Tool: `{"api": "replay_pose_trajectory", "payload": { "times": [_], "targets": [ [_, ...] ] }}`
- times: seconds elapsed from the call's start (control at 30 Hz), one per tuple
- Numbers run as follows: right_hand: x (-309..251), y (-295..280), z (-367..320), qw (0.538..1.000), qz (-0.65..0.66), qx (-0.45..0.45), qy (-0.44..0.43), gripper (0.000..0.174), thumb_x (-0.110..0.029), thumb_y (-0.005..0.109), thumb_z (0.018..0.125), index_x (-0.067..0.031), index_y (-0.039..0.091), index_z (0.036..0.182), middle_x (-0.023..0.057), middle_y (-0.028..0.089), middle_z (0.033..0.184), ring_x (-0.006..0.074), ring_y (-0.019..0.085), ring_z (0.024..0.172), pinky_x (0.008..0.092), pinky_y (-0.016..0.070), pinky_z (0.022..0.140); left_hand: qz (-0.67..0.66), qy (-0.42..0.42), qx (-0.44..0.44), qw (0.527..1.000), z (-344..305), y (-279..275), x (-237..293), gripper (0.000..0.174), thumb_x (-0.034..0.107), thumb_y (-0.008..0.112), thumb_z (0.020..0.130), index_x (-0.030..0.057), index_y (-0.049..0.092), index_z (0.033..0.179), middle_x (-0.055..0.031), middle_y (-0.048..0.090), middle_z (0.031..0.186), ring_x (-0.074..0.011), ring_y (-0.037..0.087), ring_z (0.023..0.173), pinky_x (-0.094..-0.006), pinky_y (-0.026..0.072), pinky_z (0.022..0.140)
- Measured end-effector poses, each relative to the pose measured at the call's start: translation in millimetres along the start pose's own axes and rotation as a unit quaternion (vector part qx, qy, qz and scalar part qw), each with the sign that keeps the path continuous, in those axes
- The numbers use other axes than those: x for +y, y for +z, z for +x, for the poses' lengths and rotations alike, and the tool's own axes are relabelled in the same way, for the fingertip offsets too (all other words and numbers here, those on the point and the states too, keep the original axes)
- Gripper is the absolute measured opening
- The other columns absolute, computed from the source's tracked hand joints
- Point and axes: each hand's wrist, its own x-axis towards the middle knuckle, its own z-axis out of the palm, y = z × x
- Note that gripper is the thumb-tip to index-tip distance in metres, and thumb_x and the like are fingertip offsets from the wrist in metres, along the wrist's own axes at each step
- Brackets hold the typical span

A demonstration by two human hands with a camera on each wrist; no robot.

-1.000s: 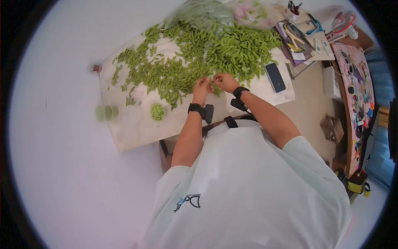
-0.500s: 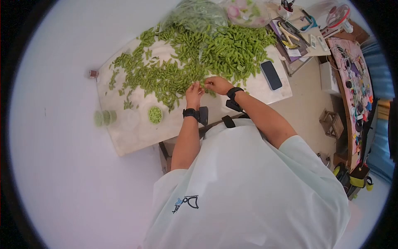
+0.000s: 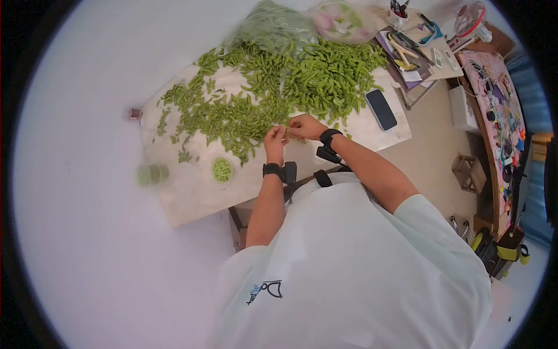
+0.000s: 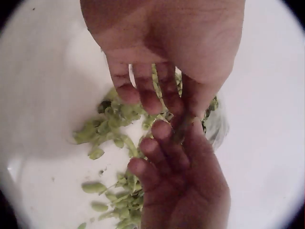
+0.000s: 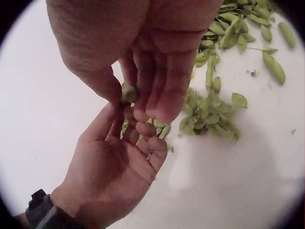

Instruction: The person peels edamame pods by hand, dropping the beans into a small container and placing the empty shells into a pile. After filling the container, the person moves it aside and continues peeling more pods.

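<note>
Both hands meet over the near edge of a spread of green pea pods (image 3: 232, 119) on a pale table. My left hand (image 3: 275, 145) and right hand (image 3: 308, 127) pinch a small green pod (image 5: 128, 93) between thumbs and forefingers. In the right wrist view the pod shows at the right thumb tip, with the left fingertips just beneath it. The other fingers of each hand are loosely bent. Fingers hide much of the pod. A small bowl of shelled peas (image 3: 221, 169) stands left of my left hand.
A denser heap of pods (image 3: 331, 75) lies behind the hands, with clear plastic bags (image 3: 273, 29) at the back. A phone (image 3: 381, 109) lies at the right. A see-through green container (image 3: 152, 174) stands at the table's left edge. Tools (image 3: 407, 52) cover a side table.
One second ago the hands were slightly apart; they came together at a pod and stay joined on it. Both sit a little lower in the head view than half a second ago.
</note>
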Motion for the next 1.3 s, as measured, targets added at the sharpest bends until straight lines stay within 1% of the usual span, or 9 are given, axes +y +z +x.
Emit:
{"api": "replay_pose_trajectory", "payload": {
  "times": [0.2, 0.37, 0.43, 0.47, 0.63, 1.03, 1.07, 1.17, 1.3],
  "targets": [
    [-1, -7, -2, 1.000, -0.010, 0.000, 0.010, 0.015, -0.014, 0.064, 0.080, 0.0008, 0.063, 0.082, 0.0071, 0.062, 0.066, 0.0125, 0.057, 0.057, 0.0287, 0.0450, 0.054, -0.029, -0.033, -0.023, 0.999, -6, 10, 3, 0.015, 0.021, 0.060, 0.089, 0.0061, 0.061, 0.091, -0.0009, 0.061, 0.083, -0.0115, 0.059, 0.070, -0.0260, 0.0468, 0.063],
    [9, -11, -13, 0.979, -0.193, 0.040, -0.057, 0.036, -0.036, 0.061, 0.083, -0.0007, 0.067, 0.078, 0.0154, 0.064, 0.070, 0.0201, 0.059, 0.058, 0.0351, 0.0472, 0.057, 0.083, -0.049, -0.151, 0.984, 29, -15, -41, 0.016, 0.016, 0.058, 0.089, 0.0043, 0.061, 0.099, -0.0071, 0.066, 0.088, -0.0150, 0.064, 0.080, -0.0288, 0.0489, 0.066],
    [-7, -9, -7, 0.977, -0.211, -0.008, -0.037, 0.036, -0.036, 0.059, 0.085, -0.0014, 0.066, 0.080, 0.0195, 0.064, 0.073, 0.0275, 0.063, 0.068, 0.0392, 0.0487, 0.063, 0.145, 0.228, -0.076, 0.960, 90, -30, -139, 0.014, 0.012, 0.060, 0.086, 0.0030, 0.066, 0.094, -0.0086, 0.065, 0.079, -0.0179, 0.061, 0.073, -0.0328, 0.0492, 0.065],
    [-1, 1, -5, 0.983, -0.175, 0.050, -0.013, 0.029, -0.029, 0.059, 0.086, -0.0010, 0.063, 0.085, 0.0201, 0.063, 0.076, 0.0314, 0.063, 0.071, 0.0405, 0.0489, 0.065, 0.206, 0.074, -0.007, 0.976, 31, 1, -38, 0.013, 0.011, 0.060, 0.085, 0.0009, 0.067, 0.087, -0.0087, 0.063, 0.074, -0.0165, 0.058, 0.069, -0.0319, 0.0480, 0.063],
    [-6, 9, 3, 0.946, -0.316, 0.073, 0.005, 0.022, -0.020, 0.055, 0.088, 0.0013, 0.057, 0.090, 0.0199, 0.062, 0.081, 0.0355, 0.060, 0.074, 0.0446, 0.0488, 0.067, 0.096, 0.017, 0.048, 0.994, 13, 19, 2, 0.015, 0.010, 0.058, 0.087, -0.0030, 0.066, 0.086, -0.0100, 0.064, 0.075, -0.0171, 0.058, 0.066, -0.0338, 0.0474, 0.059],
    [-12, 25, 0, 0.857, -0.492, 0.072, -0.138, 0.017, -0.010, 0.056, 0.080, 0.0021, 0.057, 0.091, 0.0195, 0.062, 0.085, 0.0325, 0.060, 0.085, 0.0402, 0.0511, 0.074, 0.201, 0.065, 0.088, 0.973, 60, 3, -75, 0.021, 0.003, 0.046, 0.086, -0.0043, 0.065, 0.089, -0.0138, 0.064, 0.082, -0.0208, 0.059, 0.069, -0.0359, 0.0469, 0.062],
    [-13, 25, 2, 0.871, -0.478, 0.058, -0.096, 0.017, -0.010, 0.056, 0.079, 0.0022, 0.057, 0.091, 0.0199, 0.062, 0.085, 0.0329, 0.061, 0.084, 0.0409, 0.0512, 0.073, 0.299, 0.130, 0.068, 0.943, 65, -2, -87, 0.020, 0.005, 0.047, 0.087, -0.0040, 0.065, 0.089, -0.0134, 0.064, 0.083, -0.0205, 0.059, 0.069, -0.0350, 0.0469, 0.062],
    [-10, 17, 9, 0.894, -0.445, 0.054, -0.002, 0.019, -0.014, 0.056, 0.082, 0.0030, 0.057, 0.090, 0.0215, 0.063, 0.084, 0.0350, 0.063, 0.078, 0.0447, 0.0515, 0.068, -0.060, -0.049, 0.105, 0.991, 11, 33, -17, 0.016, 0.013, 0.052, 0.090, -0.0003, 0.061, 0.091, -0.0086, 0.062, 0.079, -0.0155, 0.058, 0.066, -0.0305, 0.0455, 0.058],
    [10, -4, 21, 0.917, -0.371, 0.136, 0.051, 0.018, -0.016, 0.059, 0.084, 0.0008, 0.062, 0.091, 0.0195, 0.065, 0.082, 0.0307, 0.064, 0.074, 0.0431, 0.0528, 0.065, 0.067, -0.049, 0.046, 0.995, 1, 25, 5, 0.022, 0.017, 0.053, 0.092, 0.0053, 0.059, 0.109, -0.0057, 0.060, 0.091, -0.0159, 0.058, 0.077, -0.0324, 0.0461, 0.064]
  ]
}}
